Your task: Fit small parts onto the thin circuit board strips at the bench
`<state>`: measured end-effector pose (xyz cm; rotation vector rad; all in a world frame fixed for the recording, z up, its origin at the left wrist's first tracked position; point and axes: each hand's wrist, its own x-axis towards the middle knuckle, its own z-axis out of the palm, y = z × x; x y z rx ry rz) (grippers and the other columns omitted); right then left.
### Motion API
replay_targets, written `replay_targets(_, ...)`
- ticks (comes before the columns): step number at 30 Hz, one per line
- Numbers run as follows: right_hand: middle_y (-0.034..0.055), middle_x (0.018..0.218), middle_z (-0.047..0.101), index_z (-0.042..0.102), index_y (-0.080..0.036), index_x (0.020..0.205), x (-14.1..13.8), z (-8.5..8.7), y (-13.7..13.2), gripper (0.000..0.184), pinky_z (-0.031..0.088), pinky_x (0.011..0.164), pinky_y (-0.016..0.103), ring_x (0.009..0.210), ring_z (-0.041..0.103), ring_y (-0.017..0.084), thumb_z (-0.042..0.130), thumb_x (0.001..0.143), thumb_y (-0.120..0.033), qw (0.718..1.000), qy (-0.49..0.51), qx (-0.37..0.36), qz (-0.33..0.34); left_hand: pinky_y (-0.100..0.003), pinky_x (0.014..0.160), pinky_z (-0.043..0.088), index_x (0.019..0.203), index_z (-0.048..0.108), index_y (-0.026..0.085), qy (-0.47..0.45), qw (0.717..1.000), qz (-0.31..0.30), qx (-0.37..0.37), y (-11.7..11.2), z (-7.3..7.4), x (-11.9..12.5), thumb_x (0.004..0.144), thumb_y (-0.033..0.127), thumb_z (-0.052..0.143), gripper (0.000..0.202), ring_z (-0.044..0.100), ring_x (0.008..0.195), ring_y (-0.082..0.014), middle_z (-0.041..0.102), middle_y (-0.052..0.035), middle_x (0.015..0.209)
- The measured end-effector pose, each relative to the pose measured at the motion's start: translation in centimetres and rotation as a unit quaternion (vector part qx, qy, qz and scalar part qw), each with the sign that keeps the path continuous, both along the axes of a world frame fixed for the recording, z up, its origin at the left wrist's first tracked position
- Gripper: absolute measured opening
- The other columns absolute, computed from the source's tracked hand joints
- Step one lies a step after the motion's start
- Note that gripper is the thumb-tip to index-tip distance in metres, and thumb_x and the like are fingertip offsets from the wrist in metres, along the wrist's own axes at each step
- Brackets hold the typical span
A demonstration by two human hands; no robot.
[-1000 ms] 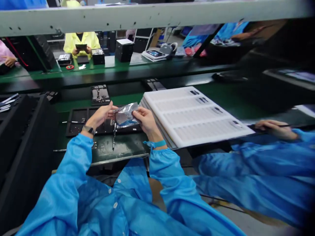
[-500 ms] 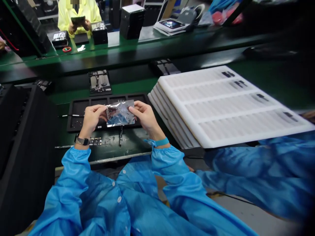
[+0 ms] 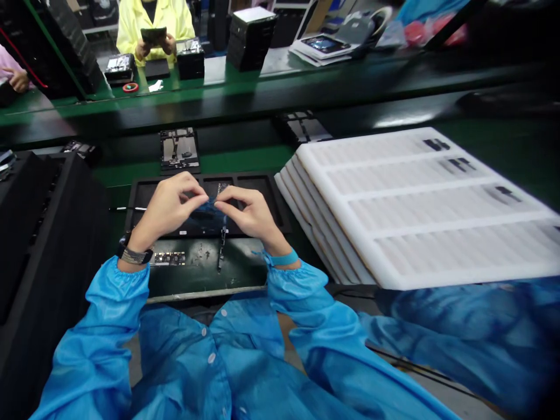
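bag of thin, bluish see-through film [image 3: 209,206], just one, is at 12 o'clock from me above one black tray [image 3: 272,201] with square-edged compartments, pinched between thumb and forefinger of my left hand [image 3: 170,205] at its 9 o'clock and of my right hand [image 3: 251,216] at its 3 o'clock. its long axis i cannot tell against that dark backing. around it i count one slim strip [image 3: 221,252] at 6 o'clock, one flat circuit strip [image 3: 172,258] at 7, and roughly four stacked white foam trays [image 3: 363,198] at 3.
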<state>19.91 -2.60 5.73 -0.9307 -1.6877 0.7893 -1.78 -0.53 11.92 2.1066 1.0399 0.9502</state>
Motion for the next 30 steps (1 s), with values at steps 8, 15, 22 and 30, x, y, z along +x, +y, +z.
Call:
replay_targets(8, 0.004, 0.078, 0.072, 0.073, -0.024, 0.079, 0.0, -2.0, 0.9, 0.041, 0.054, 0.069, 0.036, 0.072, 0.064, 0.022, 0.082, 0.08, -0.065, 0.982, 0.141, -0.104, -0.07, -0.032, 0.061, 0.052, 0.074, 0.077, 0.022, -0.109, 0.99, 0.027, -0.081, 0.4, -3.0, -1.7, 0.087, 0.04, 0.075, 0.023, 0.064, 0.068, -0.0194, 0.074, -0.0064, 0.084)
replay_targets(15, 0.0034, 0.082, 0.073, 0.073, -0.022, 0.087, -0.6, -3.2, 0.7, 0.041, 0.056, 0.072, 0.034, 0.074, 0.066, 0.019, 0.084, 0.081, -0.061, 0.978, 0.16, -0.124, -0.047, -0.034, 0.074, 0.05, 0.079, 0.069, 0.022, 0.046, 0.998, 0.015, 0.026, 0.3, -3.0, -1.8, 0.093, 0.028, 0.064, 0.016, 0.066, 0.078, -0.0217, 0.073, -0.006, 0.084)
replay_targets(22, 0.0053, 0.084, 0.074, 0.071, -0.02, 0.089, 0.5, -0.4, 0.6, 0.027, 0.051, 0.071, 0.032, 0.078, 0.067, 0.021, 0.071, 0.097, -0.046, 0.999, -0.042, -0.032, 0.0, -0.034, 0.075, 0.049, 0.085, 0.06, 0.021, 0.114, 0.989, 0.012, 0.095, 0.5, -3.6, -2.5, 0.096, 0.018, 0.057, 0.012, 0.064, 0.08, -0.0207, 0.068, -0.0054, 0.087)
replay_targets(30, 0.0063, 0.08, 0.067, 0.061, -0.021, 0.083, 0.5, 2.1, 0.7, 0.016, 0.041, 0.072, 0.033, 0.075, 0.057, 0.02, 0.058, 0.099, -0.022, 0.96, -0.259, 0.106, 0.03, -0.036, 0.076, 0.048, 0.087, 0.055, 0.022, 0.13, 0.981, -0.011, 0.145, -1.3, -3.5, -2.2, 0.101, 0.016, 0.05, 0.016, 0.061, 0.084, -0.0228, 0.065, -0.0075, 0.09)
